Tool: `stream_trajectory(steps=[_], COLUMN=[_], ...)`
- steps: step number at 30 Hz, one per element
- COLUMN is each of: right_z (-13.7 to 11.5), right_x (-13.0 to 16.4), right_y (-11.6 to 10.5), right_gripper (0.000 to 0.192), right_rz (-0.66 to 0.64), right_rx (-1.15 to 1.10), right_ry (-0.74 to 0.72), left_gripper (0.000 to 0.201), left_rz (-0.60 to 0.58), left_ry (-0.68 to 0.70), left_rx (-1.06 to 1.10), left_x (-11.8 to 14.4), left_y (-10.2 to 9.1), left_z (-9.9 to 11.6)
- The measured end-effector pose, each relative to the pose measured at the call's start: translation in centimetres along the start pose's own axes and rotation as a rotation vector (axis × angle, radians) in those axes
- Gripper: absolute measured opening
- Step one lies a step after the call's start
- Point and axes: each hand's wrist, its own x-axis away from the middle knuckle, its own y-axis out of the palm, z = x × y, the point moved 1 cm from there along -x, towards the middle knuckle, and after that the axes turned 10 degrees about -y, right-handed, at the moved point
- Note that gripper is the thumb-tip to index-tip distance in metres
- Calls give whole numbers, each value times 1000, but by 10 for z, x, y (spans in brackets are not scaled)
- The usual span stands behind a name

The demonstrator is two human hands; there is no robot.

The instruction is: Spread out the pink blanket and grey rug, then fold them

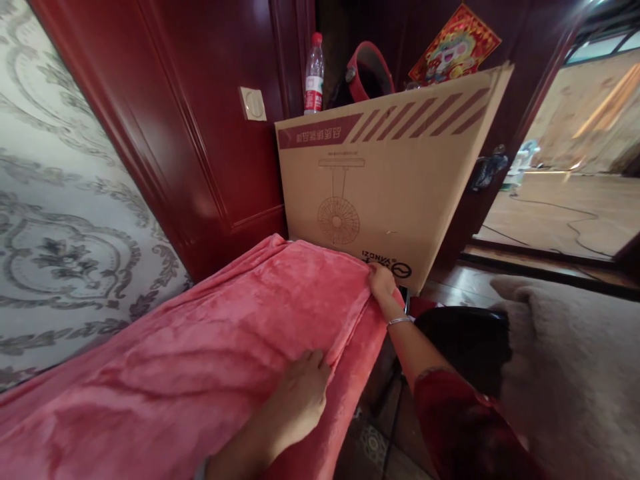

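A pink fleece blanket (pixel 210 360) lies spread over a long surface that runs from the lower left toward the cardboard box (pixel 390 180). My left hand (pixel 300 393) rests flat on the blanket near its right edge, fingers together. My right hand (pixel 381 280), with a silver bracelet on the wrist and a red sleeve behind it, grips the blanket's far right corner just below the box.
The tall box with a fan drawing leans against a dark red wooden door (pixel 200 133). A water bottle (pixel 314 73) and a red round object (pixel 370 70) stand behind the box. Patterned wallpaper (pixel 55 220) lies left, a dark stool (pixel 463 340) and pale rug (pixel 575 373) right.
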Motion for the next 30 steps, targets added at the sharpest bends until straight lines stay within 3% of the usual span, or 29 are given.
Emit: stream_trajectory(steps=[3,5,8,10,12,14,17,21,26,30], right_z=[-1,-1,-2,-4,-8,-17,-42,-94,-152,-178], right_x=[1,1,2,3,5,7,4,-14,-45,-70], right_y=[-1,-1,-1,-2,-6,-11,-10,20,84,122], right_gripper=[42,41,43,43,42,40,41,47,53,47], right_rz=[-5,-4,-3,-1,7,39,42,-167,-340,-452], right_rx=[20,36,60,77,102,150,205,127,108,118], right_ry=[-10,-13,-15,-22,-36,-81,-275,-522,-632,-728], left_gripper=[25,17,25,30,38,45,55,60,61,59], left_rz=[37,117,348,528,617,619,514,437,543,646], left_ry=[60,70,-32,-141,-236,-333,-499,-623,-601,-527], left_rx=[205,378,439,351,223,95,-33,-80,-93,-79], left_x=[7,9,8,7,9,15,28,39,40,41], left_y=[-13,-24,-36,-37,-33,-26,-16,-8,18,37], left_z=[-6,-22,-73,-116,-156,-185,-207,-216,-232,-241])
